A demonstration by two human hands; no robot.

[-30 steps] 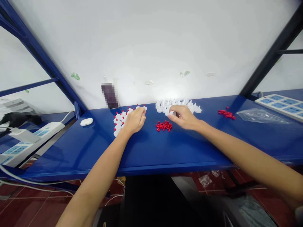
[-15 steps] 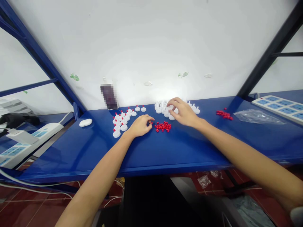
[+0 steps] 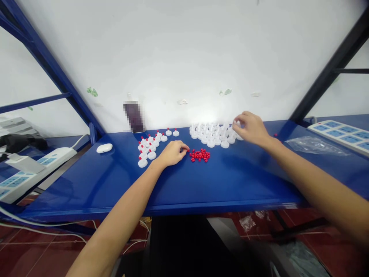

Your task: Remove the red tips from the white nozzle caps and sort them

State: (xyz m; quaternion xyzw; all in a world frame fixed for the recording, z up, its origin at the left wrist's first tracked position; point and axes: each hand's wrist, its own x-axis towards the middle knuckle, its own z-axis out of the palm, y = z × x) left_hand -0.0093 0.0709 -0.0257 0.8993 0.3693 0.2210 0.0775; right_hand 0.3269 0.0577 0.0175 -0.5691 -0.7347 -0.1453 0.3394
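My left hand (image 3: 173, 152) rests on the blue table, thumb and fingertips pinched around a small red cap at the edge of the pile of red caps (image 3: 200, 155). Over the right end of a group of white nozzle lids (image 3: 210, 141), my right hand (image 3: 249, 126) is curled with thumb and forefinger together at a white nozzle tip. Whether that lid is lifted is hard to see. Left of my left hand stand several white lids with red caps (image 3: 151, 153) on their nozzles.
A white earbud case (image 3: 104, 148) lies on the left of the table (image 3: 184, 188). A phone (image 3: 134, 117), blurred out, leans on the wall. On the right are a clear plastic bag (image 3: 315, 145) and a power strip (image 3: 343, 132); another power strip (image 3: 17, 184) is at left.
My right hand has moved right, from the left-middle of the white lids to their right end, uncovering them. My left hand has stayed almost in place by the red caps.
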